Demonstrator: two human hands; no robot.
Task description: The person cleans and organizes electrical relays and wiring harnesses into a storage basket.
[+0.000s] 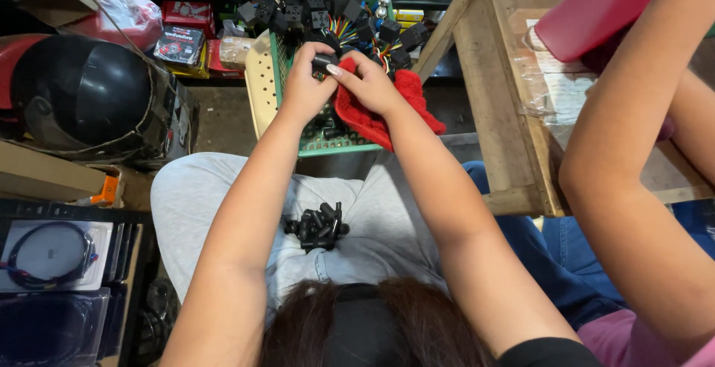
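My left hand [304, 87] pinches a small black plastic part [325, 60] in its fingertips. My right hand [370, 85] holds a red cloth [365, 117] and presses its fingers against the same part. Both hands hover over a green basket [331, 146] piled with black connector blocks on coloured wires [328, 9]. On my lap, on the grey cloth, lies a heap of small black parts [319, 227].
A wooden table [499, 106] stands to the right. Another person's arm [633, 158] crosses it, with a red object [596, 5] above. A black helmet [82, 91] sits at left, packaged goods [48, 251] at lower left, and a cream basket [261, 84] beside the green one.
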